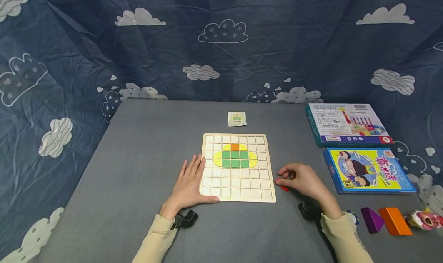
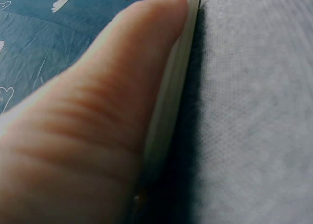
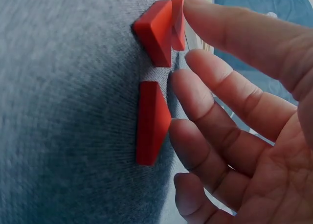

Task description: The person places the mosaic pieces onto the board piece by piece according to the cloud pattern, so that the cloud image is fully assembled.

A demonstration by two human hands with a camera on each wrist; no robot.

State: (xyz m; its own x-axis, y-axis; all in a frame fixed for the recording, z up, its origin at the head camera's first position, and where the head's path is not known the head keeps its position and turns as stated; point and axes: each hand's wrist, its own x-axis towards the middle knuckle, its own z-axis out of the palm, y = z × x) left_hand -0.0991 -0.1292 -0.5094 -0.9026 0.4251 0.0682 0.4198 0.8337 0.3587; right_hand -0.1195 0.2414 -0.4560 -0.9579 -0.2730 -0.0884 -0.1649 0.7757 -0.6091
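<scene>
Left hand (image 1: 189,182), fingers straight, is resting flat against the grid board (image 1: 238,167) at frame centre; right hand (image 1: 302,179), loosely curled, is touching red pieces (image 3: 152,121) just beside the board's lower right corner.

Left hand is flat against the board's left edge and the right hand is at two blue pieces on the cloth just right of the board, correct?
Not quite: the pieces are red, not blue, as the right wrist view shows. The rest holds: the left hand lies flat against the board's left edge, and the right hand is at the pieces just right of the board.
</scene>
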